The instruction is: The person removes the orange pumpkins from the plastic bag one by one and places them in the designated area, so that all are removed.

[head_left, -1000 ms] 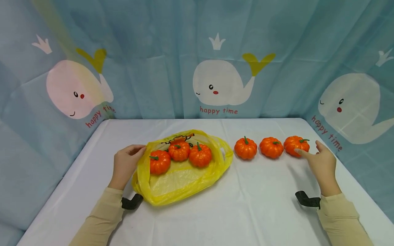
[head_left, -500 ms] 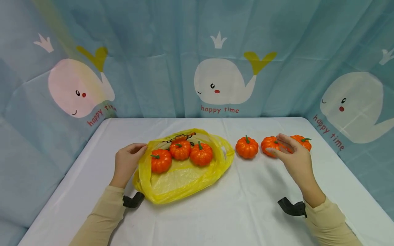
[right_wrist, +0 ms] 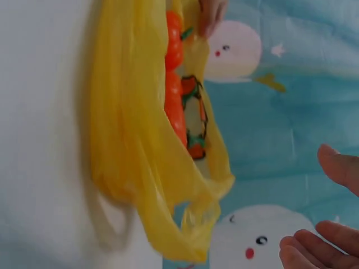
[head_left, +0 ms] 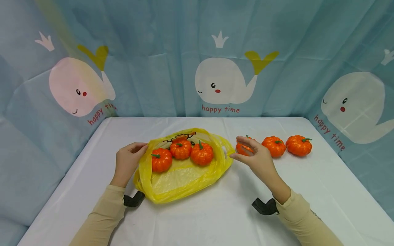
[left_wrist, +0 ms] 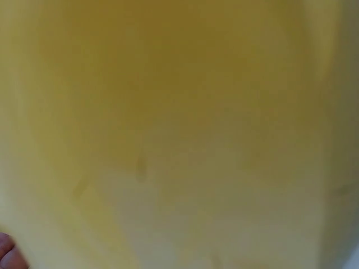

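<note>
While flat, yellow bag [head_left: 181,177] mouth (long axis sideways) toward right hand [head_left: 257,159].

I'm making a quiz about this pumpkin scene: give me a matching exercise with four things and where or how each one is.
Things:
1. left hand
2. right hand
3. yellow bag
4. rightmost pumpkin

States:
a. lies open, three pumpkins inside
b. grips the bag's left rim
c. on the bare cloth, untouched
d. open, empty, in front of a pumpkin

Pairs: 1-b, 2-d, 3-a, 4-c
</note>
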### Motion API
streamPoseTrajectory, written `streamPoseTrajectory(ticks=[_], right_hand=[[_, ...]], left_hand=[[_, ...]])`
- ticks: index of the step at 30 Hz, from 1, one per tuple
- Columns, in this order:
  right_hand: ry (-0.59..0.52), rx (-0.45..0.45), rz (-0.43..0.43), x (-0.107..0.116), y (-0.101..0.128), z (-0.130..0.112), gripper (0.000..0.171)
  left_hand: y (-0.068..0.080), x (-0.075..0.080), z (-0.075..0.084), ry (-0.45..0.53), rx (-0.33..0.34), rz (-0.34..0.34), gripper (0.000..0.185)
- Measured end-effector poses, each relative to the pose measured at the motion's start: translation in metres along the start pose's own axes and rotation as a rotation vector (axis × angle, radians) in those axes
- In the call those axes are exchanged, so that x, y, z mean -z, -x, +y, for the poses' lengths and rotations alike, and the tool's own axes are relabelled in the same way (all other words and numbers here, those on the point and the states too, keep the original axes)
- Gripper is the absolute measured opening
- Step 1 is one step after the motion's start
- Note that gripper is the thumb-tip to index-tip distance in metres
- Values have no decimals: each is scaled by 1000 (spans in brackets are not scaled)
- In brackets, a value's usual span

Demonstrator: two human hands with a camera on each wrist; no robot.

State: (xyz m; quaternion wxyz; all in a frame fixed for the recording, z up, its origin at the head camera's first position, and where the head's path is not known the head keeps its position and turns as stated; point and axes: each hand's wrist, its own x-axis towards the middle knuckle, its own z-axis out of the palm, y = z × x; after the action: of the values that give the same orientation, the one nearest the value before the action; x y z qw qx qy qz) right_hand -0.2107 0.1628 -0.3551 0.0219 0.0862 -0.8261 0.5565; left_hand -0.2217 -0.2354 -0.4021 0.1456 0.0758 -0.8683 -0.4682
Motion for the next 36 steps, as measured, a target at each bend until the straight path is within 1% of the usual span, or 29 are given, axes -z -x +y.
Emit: streamPoseTrajectory(ticks=[8,13,18,22,25,30,36], right_hand=[[-24,55,-100,-34,-7,-8,67],[1,87,-154,-56,-11,-10,67],[92,95,-177,-73,-19,-12,69],[217,90,-168,-84,-29,-11,70],[281,84,-151,-90,-35,-7,72],[327,66,-147,-98,-42,1,73],[373,35,-156,-102,-48,4,76]], left_hand=[[0,-1,0,2,7,-6,33],[0,-1,0,-3,4,-4,32],[0,-2,1,-6,4,-5,32],[0,-2,1,-12,7,-1,31],[0,-2,0,-13,5,-1,31],[0,-2,1,-12,7,-1,30],[0,-2,1,-11,-4,6,30]])
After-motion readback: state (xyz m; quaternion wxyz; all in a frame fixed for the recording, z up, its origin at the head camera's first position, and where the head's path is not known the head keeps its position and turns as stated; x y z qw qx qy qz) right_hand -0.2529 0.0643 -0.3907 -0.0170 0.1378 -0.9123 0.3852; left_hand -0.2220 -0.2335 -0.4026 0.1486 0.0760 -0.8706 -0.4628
